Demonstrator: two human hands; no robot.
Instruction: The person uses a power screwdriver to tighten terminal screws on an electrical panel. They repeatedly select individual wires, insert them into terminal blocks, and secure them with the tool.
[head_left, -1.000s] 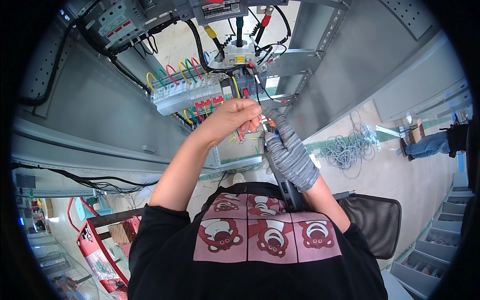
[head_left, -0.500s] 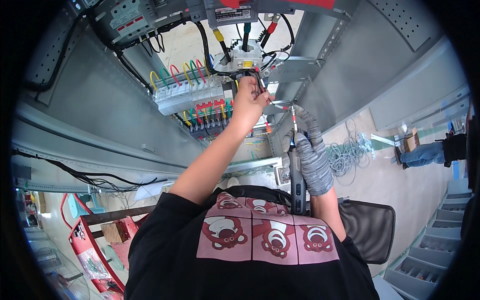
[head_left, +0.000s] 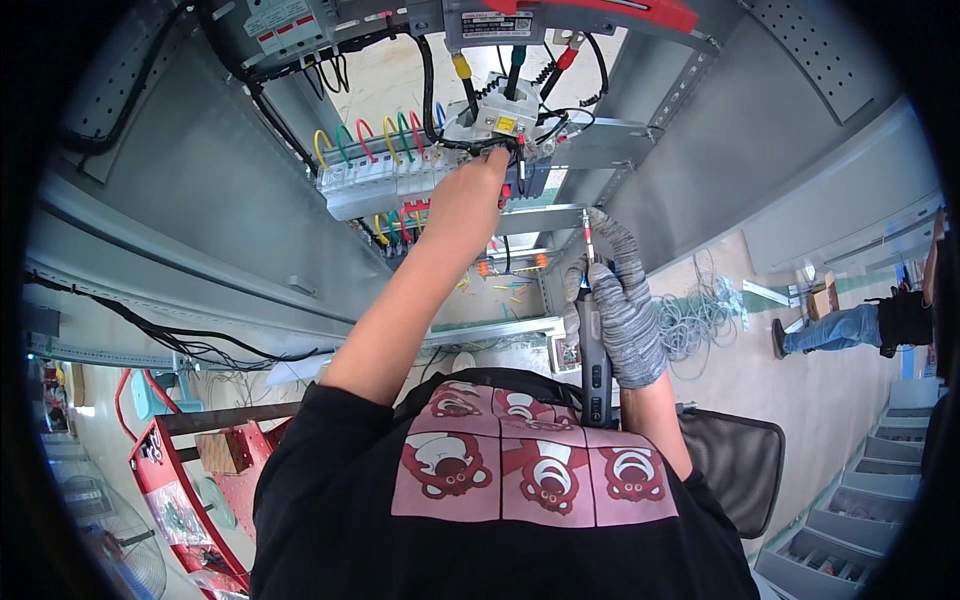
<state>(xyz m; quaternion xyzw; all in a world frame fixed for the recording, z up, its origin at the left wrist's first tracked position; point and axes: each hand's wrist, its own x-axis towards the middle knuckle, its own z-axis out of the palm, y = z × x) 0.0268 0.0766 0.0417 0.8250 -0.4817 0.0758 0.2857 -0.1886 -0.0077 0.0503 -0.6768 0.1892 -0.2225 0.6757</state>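
My bare left hand (head_left: 472,195) reaches up to the black wires (head_left: 478,146) just below a pale block (head_left: 506,108) with a yellow label. Its fingers are closed on the wires, and the fingertips are partly hidden. In a grey knitted glove, my right hand (head_left: 632,325) is wrapped round a dark electric screwdriver (head_left: 594,350). The screwdriver stands upright, its slim bit (head_left: 588,235) pointing up and free of any screw or terminal. A row of breakers (head_left: 380,183) with yellow, green and red wires lies left of my left hand.
Grey cabinet walls (head_left: 720,150) rise on both sides, with a metal crossbar (head_left: 540,218) between them. A red cart (head_left: 180,500) stands at the lower left. Coiled grey cable (head_left: 695,315) lies on the floor to the right, near another person's legs (head_left: 830,335). A black mesh chair part (head_left: 735,465) is beside my right arm.
My left hand has moved up and slightly left along the wires, away from the screwdriver's bit. A thin wire end near the bit has gone from there. The right hand keeps its grip.
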